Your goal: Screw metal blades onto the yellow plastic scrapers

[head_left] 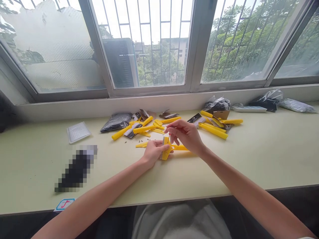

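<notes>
Yellow scraper (165, 154) was pinched in the left hand (153, 152), thumb over its wide head, presumably to keep it steady above the surface (261, 149); its handle (180, 148) extended below the right hand (185, 134), whose fingertips gripped a thin tool (168, 138), held roughly upright against the head, likely for direct pressure; small bits (139, 141) lay just beyond the left hand, probably within easy reach; farther out, other yellow scrapers (213, 130) and a black bag (116, 122) sat toward the windows (149, 43), perhaps leaving working room.
</notes>
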A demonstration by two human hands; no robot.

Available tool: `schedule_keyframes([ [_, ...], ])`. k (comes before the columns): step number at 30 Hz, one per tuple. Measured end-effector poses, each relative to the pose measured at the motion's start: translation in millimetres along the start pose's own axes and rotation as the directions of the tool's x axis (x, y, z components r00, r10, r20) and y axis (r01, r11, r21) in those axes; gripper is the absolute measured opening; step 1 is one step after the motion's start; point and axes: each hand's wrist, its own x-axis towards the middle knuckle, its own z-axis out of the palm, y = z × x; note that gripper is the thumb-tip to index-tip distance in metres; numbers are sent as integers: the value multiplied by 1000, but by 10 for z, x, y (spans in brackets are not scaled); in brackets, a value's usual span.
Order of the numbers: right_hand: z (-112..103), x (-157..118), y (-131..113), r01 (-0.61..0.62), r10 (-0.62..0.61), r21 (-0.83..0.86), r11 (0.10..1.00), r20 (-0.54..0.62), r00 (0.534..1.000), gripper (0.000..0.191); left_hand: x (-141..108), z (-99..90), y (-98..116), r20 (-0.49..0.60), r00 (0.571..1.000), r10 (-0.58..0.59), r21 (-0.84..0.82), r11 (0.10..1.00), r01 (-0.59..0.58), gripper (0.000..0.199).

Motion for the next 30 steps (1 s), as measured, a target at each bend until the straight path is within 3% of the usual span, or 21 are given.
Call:
schedule_keyframes([
  [12,7,1,5,31,-39,-91,995,-85,996,32,3,-4,-11,-4,1000,6,3,1000,-6,34],
  [20,21,-10,54,84,-105,-132,988,-156,982,47,12,-11,-27,9,1000,16,3,1000,-16,39],
  [27,35,-7,46,47,-84,-165,985,-224,971,50,6,-17,-31,21,1000,20,14,1000,-21,43],
  [30,39,-13,24,48,-83,-152,987,-234,969,40,6,-21,-36,35,999,24,19,1000,-25,43],
])
